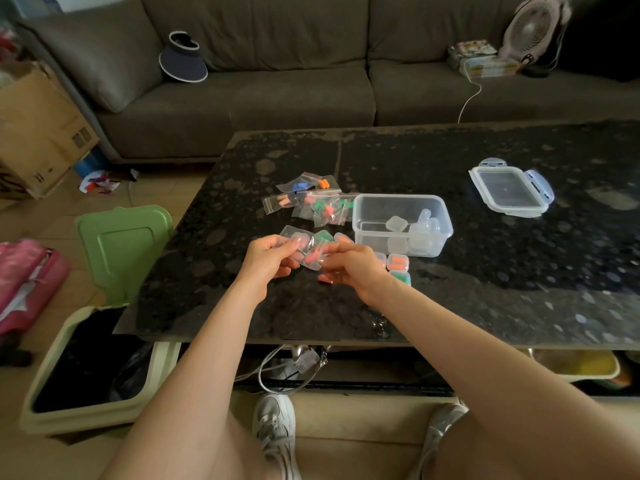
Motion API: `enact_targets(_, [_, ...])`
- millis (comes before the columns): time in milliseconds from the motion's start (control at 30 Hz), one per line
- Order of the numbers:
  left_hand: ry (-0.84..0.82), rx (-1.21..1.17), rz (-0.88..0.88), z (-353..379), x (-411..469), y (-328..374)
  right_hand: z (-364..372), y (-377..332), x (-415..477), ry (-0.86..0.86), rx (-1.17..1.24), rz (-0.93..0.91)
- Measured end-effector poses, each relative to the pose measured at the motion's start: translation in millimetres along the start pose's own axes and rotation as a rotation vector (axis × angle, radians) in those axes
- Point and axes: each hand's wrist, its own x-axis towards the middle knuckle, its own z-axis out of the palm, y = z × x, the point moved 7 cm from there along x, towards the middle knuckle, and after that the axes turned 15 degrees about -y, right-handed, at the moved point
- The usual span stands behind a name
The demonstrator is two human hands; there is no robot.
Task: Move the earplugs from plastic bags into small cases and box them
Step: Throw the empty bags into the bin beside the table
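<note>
Forearms (214, 341) reach over the near edge of the surface (485, 271). Just above it, the left hand (268, 256) pinches 1 side of a small bag (318, 249) with red earplugs (310, 259) inside, and the right hand (353, 268) pinches the other side. More bags (311, 199) lie behind. Filled cases (398, 263) and the box (401, 223) stand to the right. If the bag opens suddenly, the earplugs could roll off the edge.

One wide-angle camera, worn on the head, looks forward and down, close above the near edge of a dark speckled stone table (485, 271); a grey fabric sofa (277, 91) lies far beyond.
</note>
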Motion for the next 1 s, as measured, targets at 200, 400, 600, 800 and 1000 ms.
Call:
enact_targets(200, [0.085,-0.07,-0.024,-6,4,-6,-1,-9,-4,0.051,-0.198,-0.074])
enact_targets(400, [0.223,0.145,-0.112,-29,12,-25,-15,-28,-9,0.199,-0.407,-0.116])
enact_targets(600, [0.195,0.505,-0.314,-30,17,-41,-11,-30,-7,0.165,-0.89,-0.111])
enact_targets(800, [0.322,0.929,-0.067,-11,10,-8,-1,-27,-6,0.125,-1.117,-0.134])
enact_targets(1000, [-0.13,1.027,0.253,56,15,0,-3,-29,-8,0.14,-1.147,-0.2])
